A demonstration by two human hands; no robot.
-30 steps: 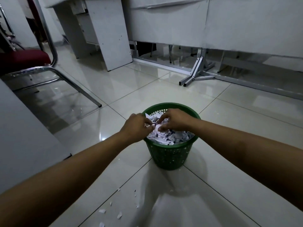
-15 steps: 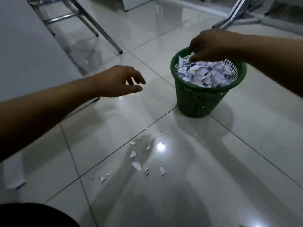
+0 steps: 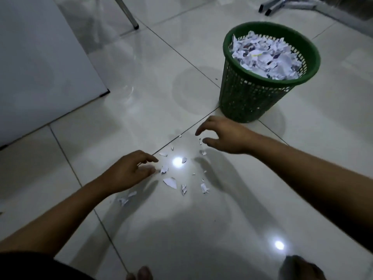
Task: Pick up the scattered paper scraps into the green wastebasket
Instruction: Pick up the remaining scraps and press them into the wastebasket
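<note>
Reaching down over the floor [image 3: 222,219]: left hand [image 3: 129,172] empty, fingers loose, beside the paper scraps [image 3: 170,182]; right hand [image 3: 226,138] empty, thumb and fingers apart above others. Probably light, flimsy, flat on slick tile; best pinched by raised edges. Beyond, green wastebasket [image 3: 248,98], nearly full.

I count 1 green wastebasket [image 3: 250,98], 2 hands, left [image 3: 129,172] and right [image 3: 226,138], and roughly 15 paper scraps [image 3: 170,182] on the floor [image 3: 181,229].
</note>
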